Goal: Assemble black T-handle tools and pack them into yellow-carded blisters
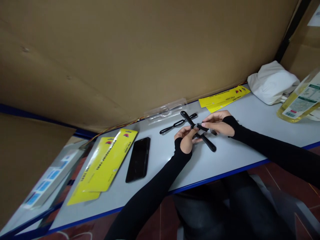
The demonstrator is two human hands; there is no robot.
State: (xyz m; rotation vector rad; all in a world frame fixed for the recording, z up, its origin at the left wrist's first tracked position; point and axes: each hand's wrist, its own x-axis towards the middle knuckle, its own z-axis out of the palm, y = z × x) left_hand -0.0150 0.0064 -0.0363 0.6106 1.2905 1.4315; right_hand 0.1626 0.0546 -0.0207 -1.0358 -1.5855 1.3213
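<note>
A black two-handled spokeshave (pixel 209 143) lies slantwise across the fingers of my left hand (pixel 187 140), which grips it near the middle, just over the table. A bit of bare metal shows at its centre. My right hand (pixel 215 121) is closed on a small dark flat piece (pixel 203 127) at the spokeshave's middle; its exact kind is partly hidden by the fingers. Behind my left hand, a second black spokeshave body (pixel 178 123) with an open slot in its middle rests on the table.
On the grey table (pixel 160 166) lie a black phone (pixel 138 160), yellow packaging cards (pixel 112 160) at left and more yellow cards (pixel 225 98) at the back. Clear plastic shells (pixel 166 111) sit against the cardboard wall. A white cloth bundle (pixel 272 81) and a bottle of yellow liquid (pixel 300 100) stand right.
</note>
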